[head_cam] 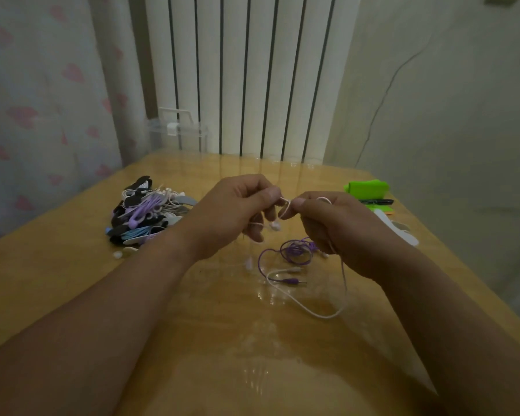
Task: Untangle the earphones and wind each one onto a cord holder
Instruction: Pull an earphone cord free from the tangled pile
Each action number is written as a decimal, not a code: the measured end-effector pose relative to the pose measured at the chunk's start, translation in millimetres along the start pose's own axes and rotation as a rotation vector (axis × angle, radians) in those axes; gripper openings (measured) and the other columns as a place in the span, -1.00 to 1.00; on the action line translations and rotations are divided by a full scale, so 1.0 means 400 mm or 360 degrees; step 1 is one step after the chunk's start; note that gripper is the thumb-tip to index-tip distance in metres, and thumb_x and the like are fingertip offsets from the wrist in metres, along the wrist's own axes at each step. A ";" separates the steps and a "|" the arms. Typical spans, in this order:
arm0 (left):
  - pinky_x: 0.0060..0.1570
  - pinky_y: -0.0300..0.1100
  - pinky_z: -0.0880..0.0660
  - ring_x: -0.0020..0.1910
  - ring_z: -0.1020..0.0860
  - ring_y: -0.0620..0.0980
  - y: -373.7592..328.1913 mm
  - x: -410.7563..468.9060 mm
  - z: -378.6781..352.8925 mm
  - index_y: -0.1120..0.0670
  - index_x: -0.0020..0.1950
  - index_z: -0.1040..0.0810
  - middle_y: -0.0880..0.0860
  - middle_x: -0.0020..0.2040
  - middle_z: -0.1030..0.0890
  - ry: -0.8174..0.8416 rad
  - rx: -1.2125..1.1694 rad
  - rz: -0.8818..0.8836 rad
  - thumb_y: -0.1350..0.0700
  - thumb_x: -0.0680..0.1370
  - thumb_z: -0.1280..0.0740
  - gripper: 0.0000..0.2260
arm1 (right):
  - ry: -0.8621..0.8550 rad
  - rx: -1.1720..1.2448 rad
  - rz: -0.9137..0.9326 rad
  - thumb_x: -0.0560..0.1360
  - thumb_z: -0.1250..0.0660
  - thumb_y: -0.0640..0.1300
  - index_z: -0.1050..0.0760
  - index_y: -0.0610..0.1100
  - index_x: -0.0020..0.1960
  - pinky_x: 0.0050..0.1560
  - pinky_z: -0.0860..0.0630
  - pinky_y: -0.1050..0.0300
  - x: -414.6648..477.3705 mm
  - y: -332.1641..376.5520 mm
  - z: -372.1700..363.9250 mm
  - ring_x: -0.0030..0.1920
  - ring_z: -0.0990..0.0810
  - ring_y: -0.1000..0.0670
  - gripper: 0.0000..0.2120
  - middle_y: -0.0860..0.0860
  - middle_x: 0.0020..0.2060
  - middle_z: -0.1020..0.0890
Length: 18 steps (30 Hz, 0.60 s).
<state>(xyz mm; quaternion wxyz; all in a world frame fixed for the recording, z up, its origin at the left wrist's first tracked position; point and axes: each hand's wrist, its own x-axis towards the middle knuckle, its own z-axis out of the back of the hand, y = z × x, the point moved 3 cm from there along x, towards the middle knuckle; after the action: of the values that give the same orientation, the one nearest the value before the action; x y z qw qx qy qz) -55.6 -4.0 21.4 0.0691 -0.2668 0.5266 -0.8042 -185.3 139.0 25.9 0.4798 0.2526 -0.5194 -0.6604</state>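
Note:
Both hands are raised over the middle of the wooden table [72, 289], pinching a white earphone cord [312, 312]. My left hand [237, 211] pinches it between thumb and fingers, and a white earbud [274, 226] hangs just below. My right hand [333, 226] pinches the same cord a few centimetres to the right; the cord drops from that hand and loops on the table. A purple earphone [294, 253] lies coiled under my hands, its plug [293, 282] pointing right. A pile of wound earphones on cord holders [146, 213] sits at the left.
A clear plastic box [179, 133] stands at the table's back edge before a radiator. At the right edge lie a green object [367, 189], a black pen [376, 202] and white cord holders [398, 231]. A curtain hangs at the left.

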 end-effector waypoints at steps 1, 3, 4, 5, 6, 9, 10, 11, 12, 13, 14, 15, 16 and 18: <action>-0.32 -0.15 -0.48 -0.31 -0.48 0.01 0.004 0.001 -0.002 0.13 0.10 -0.61 0.09 -0.17 -0.59 0.0048 -0.0021 0.0023 0.11 0.70 -0.31 -0.87 | 0.0003 0.0028 -0.0004 0.70 -0.26 -0.08 -0.70 -0.12 -0.02 -0.41 -0.16 0.09 0.001 -0.001 0.002 -0.45 -0.19 0.00 -0.73 -0.02 -0.47 -0.29; -0.31 -0.20 -0.43 -0.27 -0.45 -0.07 0.007 0.002 -0.004 -0.04 0.22 -0.57 0.08 -0.10 -0.54 0.0174 0.0072 0.0013 0.06 0.65 -0.38 -0.84 | -0.0031 0.0031 -0.0018 0.68 -0.28 -0.08 -0.69 -0.13 -0.02 -0.41 -0.17 0.09 0.002 -0.003 0.005 -0.46 -0.20 0.00 -0.76 -0.01 -0.48 -0.30; -0.27 -0.22 -0.45 -0.25 -0.48 -0.10 0.007 0.000 -0.006 -0.12 0.27 -0.54 0.06 -0.05 -0.56 0.0211 0.0198 -0.0033 0.06 0.62 -0.41 -0.76 | -0.0051 0.0022 -0.0024 0.67 -0.31 -0.07 -0.69 -0.12 -0.05 -0.40 -0.18 0.08 0.003 -0.004 0.005 -0.46 -0.22 0.01 -0.76 -0.02 -0.47 -0.31; -0.21 -0.23 -0.49 -0.20 -0.52 -0.13 0.007 0.000 -0.010 -0.15 0.30 -0.52 0.03 0.00 -0.59 0.0224 0.0328 -0.0095 0.08 0.62 -0.42 -0.72 | -0.0064 0.0020 -0.0026 0.65 -0.33 -0.05 -0.69 -0.10 -0.09 -0.40 -0.19 0.07 0.002 -0.004 0.003 -0.45 -0.23 0.01 -0.77 -0.03 -0.46 -0.32; -0.13 -0.25 -0.50 -0.14 -0.55 -0.15 0.005 -0.002 -0.016 -0.14 0.31 -0.52 -0.01 0.04 -0.61 0.0217 0.0410 -0.0167 0.09 0.63 -0.42 -0.72 | -0.0070 0.0031 -0.0022 0.64 -0.35 -0.03 -0.68 -0.07 -0.14 -0.39 -0.18 0.05 0.002 -0.005 0.001 -0.44 -0.23 0.01 -0.76 -0.04 -0.45 -0.32; -0.04 -0.35 -0.48 -0.04 -0.61 -0.21 0.003 -0.004 -0.025 0.01 0.20 -0.59 -0.09 0.01 -0.67 0.0158 0.0426 -0.0276 0.12 0.64 -0.41 -0.85 | -0.0079 0.0096 0.0006 0.65 -0.34 -0.01 -0.69 -0.03 -0.20 -0.40 -0.15 0.06 0.001 -0.003 0.000 -0.44 -0.19 0.00 -0.71 -0.04 -0.45 -0.28; -0.05 -0.34 -0.49 -0.05 -0.61 -0.21 0.004 -0.004 -0.024 0.03 0.15 -0.60 -0.11 -0.02 -0.68 0.0145 0.0432 -0.0284 0.14 0.64 -0.40 -0.90 | -0.0087 0.0094 0.0019 0.65 -0.34 -0.01 -0.70 -0.04 -0.19 -0.41 -0.16 0.07 0.001 -0.003 0.002 -0.44 -0.18 0.01 -0.70 -0.03 -0.46 -0.27; -0.05 -0.28 -0.52 -0.04 -0.63 -0.18 0.005 -0.004 -0.021 0.04 0.11 -0.60 -0.12 -0.04 -0.68 0.0141 0.0443 -0.0292 0.15 0.64 -0.40 -0.94 | -0.0100 0.0073 0.0028 0.66 -0.33 0.00 -0.70 -0.05 -0.17 -0.41 -0.17 0.09 0.001 -0.002 0.005 -0.44 -0.19 0.01 -0.71 -0.02 -0.46 -0.27; -0.06 -0.22 -0.56 -0.04 -0.64 -0.15 0.006 -0.003 -0.019 0.04 0.08 -0.60 -0.12 -0.04 -0.68 0.0142 0.0438 -0.0291 0.15 0.64 -0.40 -0.96 | -0.0116 0.0027 0.0029 0.65 -0.34 0.01 -0.70 -0.06 -0.16 -0.41 -0.18 0.09 0.001 -0.002 0.008 -0.45 -0.21 0.02 -0.71 -0.02 -0.47 -0.28; -0.11 -0.18 -0.58 -0.07 -0.63 -0.15 0.004 -0.003 -0.018 0.04 0.07 -0.59 -0.11 -0.05 -0.68 0.0143 0.0417 -0.0273 0.13 0.64 -0.40 -0.97 | -0.0132 -0.0041 0.0024 0.63 -0.36 0.02 -0.69 -0.06 -0.17 -0.41 -0.20 0.10 0.001 -0.002 0.010 -0.45 -0.24 0.03 -0.73 -0.01 -0.47 -0.31; -0.19 -0.20 -0.57 -0.15 -0.60 -0.17 0.003 -0.005 -0.017 0.04 0.06 -0.59 -0.07 -0.07 -0.67 0.0144 0.0389 -0.0240 0.10 0.64 -0.41 -0.96 | -0.0142 -0.0109 0.0015 0.61 -0.40 0.03 -0.68 -0.04 -0.20 -0.40 -0.23 0.10 0.001 -0.002 0.010 -0.45 -0.27 0.05 -0.74 0.00 -0.47 -0.35; -0.26 -0.19 -0.56 -0.22 -0.57 -0.14 0.002 -0.007 -0.019 0.05 0.06 -0.59 -0.01 -0.09 -0.66 0.0147 0.0359 -0.0208 0.05 0.64 -0.40 -0.91 | -0.0144 -0.0155 0.0005 0.58 -0.43 0.03 -0.66 -0.03 -0.24 -0.41 -0.25 0.11 0.001 -0.003 0.009 -0.45 -0.30 0.06 -0.75 0.01 -0.46 -0.38; -0.30 -0.17 -0.55 -0.27 -0.54 -0.07 0.000 -0.008 -0.022 0.08 0.06 -0.59 0.04 -0.10 -0.67 0.0153 0.0319 -0.0178 0.01 0.64 -0.39 -0.85 | -0.0138 -0.0173 -0.0002 0.57 -0.45 0.02 -0.65 -0.02 -0.26 -0.41 -0.26 0.11 0.000 -0.004 0.008 -0.45 -0.31 0.07 -0.76 0.01 -0.46 -0.40; -0.32 -0.10 -0.54 -0.32 -0.51 0.02 0.000 -0.006 -0.024 0.18 0.04 -0.56 0.08 -0.14 -0.68 0.0134 0.0146 -0.0108 0.02 0.66 -0.35 -0.78 | -0.0076 -0.0136 0.0009 0.59 -0.41 0.02 -0.67 -0.05 -0.19 -0.41 -0.22 0.10 -0.002 -0.003 0.005 -0.44 -0.28 0.05 -0.77 0.01 -0.46 -0.37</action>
<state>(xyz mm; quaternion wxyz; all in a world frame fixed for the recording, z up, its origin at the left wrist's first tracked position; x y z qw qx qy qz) -58.3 4.7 17.4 0.0317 -0.2470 0.4824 -0.8398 -187.2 140.5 25.5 0.4794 0.2147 -0.5029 -0.6864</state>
